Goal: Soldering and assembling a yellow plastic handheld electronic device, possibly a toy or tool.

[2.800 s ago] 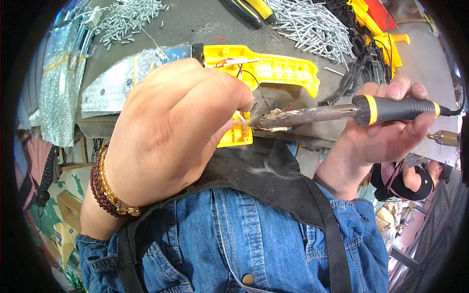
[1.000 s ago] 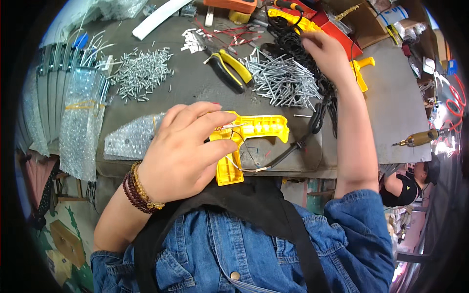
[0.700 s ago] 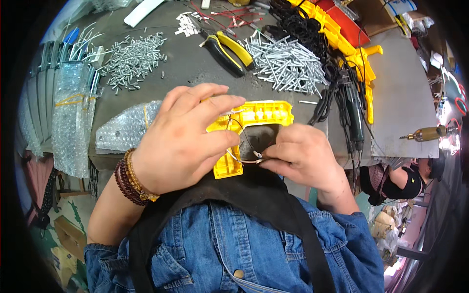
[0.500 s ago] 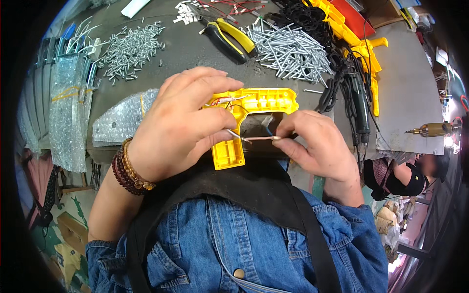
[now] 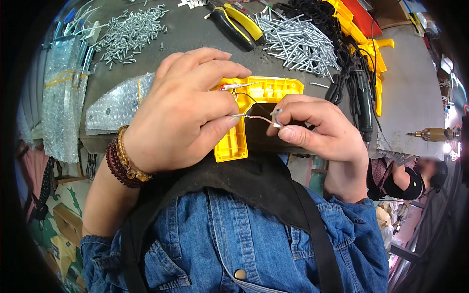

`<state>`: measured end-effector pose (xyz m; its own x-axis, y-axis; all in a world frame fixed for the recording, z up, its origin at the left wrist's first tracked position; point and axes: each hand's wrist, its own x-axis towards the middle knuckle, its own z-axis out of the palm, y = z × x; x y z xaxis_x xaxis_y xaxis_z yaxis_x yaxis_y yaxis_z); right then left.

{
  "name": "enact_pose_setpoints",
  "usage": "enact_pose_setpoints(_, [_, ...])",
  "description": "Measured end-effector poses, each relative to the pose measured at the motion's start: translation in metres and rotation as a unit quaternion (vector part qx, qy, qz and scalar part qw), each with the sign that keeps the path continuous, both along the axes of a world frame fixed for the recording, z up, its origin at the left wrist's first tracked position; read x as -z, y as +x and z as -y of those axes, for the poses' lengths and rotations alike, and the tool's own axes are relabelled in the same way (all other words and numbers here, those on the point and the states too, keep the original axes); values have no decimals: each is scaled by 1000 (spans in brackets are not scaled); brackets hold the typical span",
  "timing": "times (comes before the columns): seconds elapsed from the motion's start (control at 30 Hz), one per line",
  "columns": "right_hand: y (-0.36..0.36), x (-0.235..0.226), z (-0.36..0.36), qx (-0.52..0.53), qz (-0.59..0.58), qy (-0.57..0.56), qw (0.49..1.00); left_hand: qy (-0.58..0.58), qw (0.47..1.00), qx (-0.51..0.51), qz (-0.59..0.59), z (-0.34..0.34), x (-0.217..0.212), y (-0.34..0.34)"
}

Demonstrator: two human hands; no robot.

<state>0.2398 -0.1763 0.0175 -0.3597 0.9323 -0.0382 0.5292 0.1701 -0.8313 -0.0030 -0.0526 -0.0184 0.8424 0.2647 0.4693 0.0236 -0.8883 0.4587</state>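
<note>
The left hand (image 5: 181, 110) grips and half hides a yellow plastic pistol-shaped casing (image 5: 249, 112) at the grey surface's (image 5: 190, 34) near edge. The right hand (image 5: 317, 132) pinches its thin wire (image 5: 256, 117); the wire's far end is hidden.

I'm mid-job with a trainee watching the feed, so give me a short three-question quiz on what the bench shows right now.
1. True or false: the left hand lies on the yellow plastic housing.
2. What does the right hand pinch? A) a screw B) a thin wire C) the pliers
3. Fill in: the yellow-handled pliers lie between two piles of ____.

Key
1. True: it steadies the housing at the bench edge.
2. B: the thin wire runs from its fingertips toward the left hand's fingers.
3. Screws: the screw pile lies to the left, the long screws to the right.
</note>
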Motion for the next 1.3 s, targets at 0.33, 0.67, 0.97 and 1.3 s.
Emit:
enact_pose_setpoints(0.33, [-11,4,-9,129,-57,34,989,-8,1000,12,-19,-3,2,-1])
enact_pose_setpoints(0.67, [-24,4,-12,175,-30,61,982,-20,1000,3,-6,-3,7,0])
enact_pose_setpoints(0.97, [-36,8,-14,180,8,83,980,-32,999,-3,10,-3,10,-2])
enact_pose_setpoints(1.3, [-29,18,-16,192,-23,133,972,-40,998,-12,37,-4,10,-2])
